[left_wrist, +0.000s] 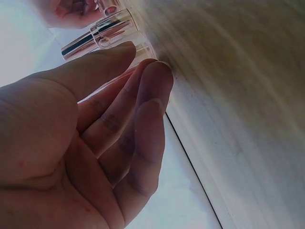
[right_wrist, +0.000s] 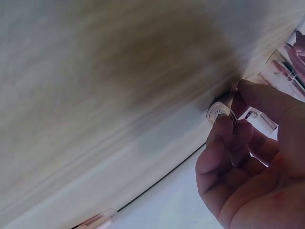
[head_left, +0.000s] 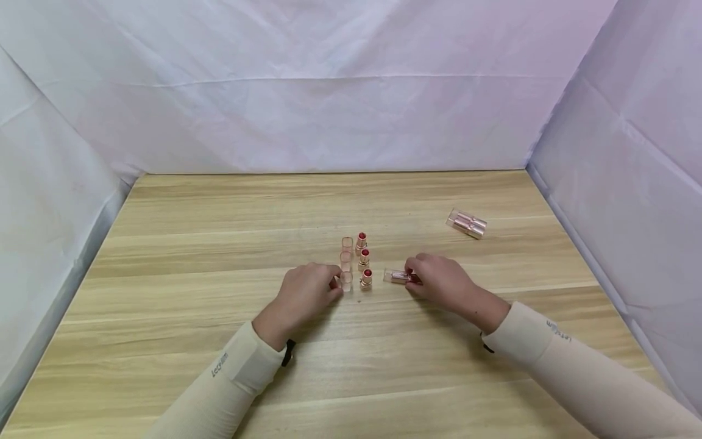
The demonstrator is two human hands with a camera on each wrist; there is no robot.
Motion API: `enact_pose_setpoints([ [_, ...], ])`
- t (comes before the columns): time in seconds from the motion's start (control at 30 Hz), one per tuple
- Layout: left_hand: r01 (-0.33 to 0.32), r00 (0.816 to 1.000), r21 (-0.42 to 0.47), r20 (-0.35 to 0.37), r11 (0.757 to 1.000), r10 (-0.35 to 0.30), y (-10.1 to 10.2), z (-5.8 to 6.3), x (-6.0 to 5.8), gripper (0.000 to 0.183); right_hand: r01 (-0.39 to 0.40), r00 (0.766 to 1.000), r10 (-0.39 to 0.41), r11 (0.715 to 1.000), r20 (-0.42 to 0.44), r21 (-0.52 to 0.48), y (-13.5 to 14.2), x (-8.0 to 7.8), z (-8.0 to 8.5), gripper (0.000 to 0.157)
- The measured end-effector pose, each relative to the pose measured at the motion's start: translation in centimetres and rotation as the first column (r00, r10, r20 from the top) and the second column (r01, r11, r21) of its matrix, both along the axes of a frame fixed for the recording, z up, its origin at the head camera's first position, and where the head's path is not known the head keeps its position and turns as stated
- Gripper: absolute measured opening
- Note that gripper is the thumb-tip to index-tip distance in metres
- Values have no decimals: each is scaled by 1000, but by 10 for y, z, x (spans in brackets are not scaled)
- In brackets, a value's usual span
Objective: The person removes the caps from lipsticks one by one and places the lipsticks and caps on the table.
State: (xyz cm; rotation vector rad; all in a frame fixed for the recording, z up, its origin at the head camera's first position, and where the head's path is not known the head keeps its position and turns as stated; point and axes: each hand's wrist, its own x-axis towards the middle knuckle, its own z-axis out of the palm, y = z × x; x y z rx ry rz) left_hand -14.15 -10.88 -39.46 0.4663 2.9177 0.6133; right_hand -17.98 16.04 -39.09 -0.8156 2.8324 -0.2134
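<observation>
My left hand [head_left: 309, 289] rests low at the nearest of three clear caps [head_left: 346, 281] standing upright in a row, its thumb and fingertips pinching that cap's left side. Just right of the row stand three uncapped lipsticks [head_left: 366, 279] with red tips showing and metallic tubes; one lipstick [left_wrist: 102, 36] shows beyond the left fingertips in the left wrist view. My right hand [head_left: 441, 280] pinches the tube end of another lipstick [head_left: 399, 277] lying on its side, its clear cap pointing left. That lipstick's labelled base [right_wrist: 219, 112] appears between the fingers in the right wrist view.
Two capped lipsticks [head_left: 467, 224] lie side by side farther back on the right of the wooden table [head_left: 219, 225]. White cloth [head_left: 329, 122] hangs behind the table and along both sides.
</observation>
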Motion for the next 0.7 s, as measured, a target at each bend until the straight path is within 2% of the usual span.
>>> enact_pose_setpoints([
  [0.2, 2, 1000, 0, 1, 1000, -2, 1, -1, 1, 6, -2, 1000, 2, 1000, -18, -9, -1, 5, -3, 17],
  [0.4, -1, 1000, 13, 8, 1000, 0, -3, 0, 3, 19, -14, 998, 11, 999, -63, -40, 0, 9, -4, 18],
  [0.57, -20, 999, -11, 29, 1000, 20, -7, 6, 8, 32, 18, 992, -34, 991, -125, -129, 5, 19, 3, 18],
  [0.7, -39, 999, -50, -15, 998, 39, -12, 16, 17, 35, 19, 986, -53, 978, -160, -205, 4, 31, 14, 19],
])
